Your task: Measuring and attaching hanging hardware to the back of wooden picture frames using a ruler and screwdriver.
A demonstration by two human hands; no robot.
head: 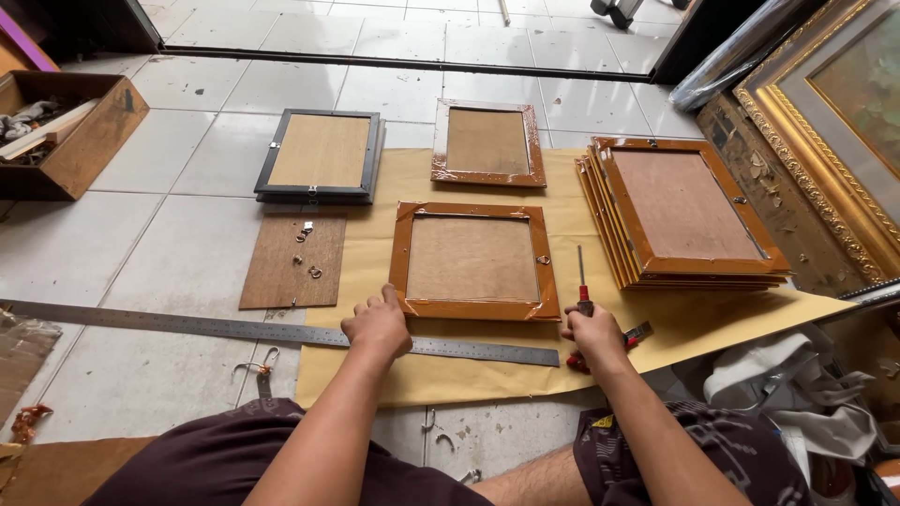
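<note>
A brown picture frame (pixel 473 260) lies face down on brown paper (pixel 694 323), its edges sealed with shiny brown tape. My left hand (pixel 377 323) rests at its near left corner, fingers touching the frame. My right hand (pixel 593 333) is closed around a red-handled screwdriver (pixel 582 286) just right of the frame's near right corner, with the shaft pointing away from me. A long steel ruler (pixel 187 325) runs across the floor under both hands.
A stack of brown frames (pixel 680 211) lies to the right, a smaller brown frame (pixel 487 142) behind, a black frame (pixel 321 155) to the left. A board with small metal hangers (pixel 293 260) lies beside the paper. A wooden box (pixel 89 141) stands far left; gilded frames (pixel 825 122) lean at right.
</note>
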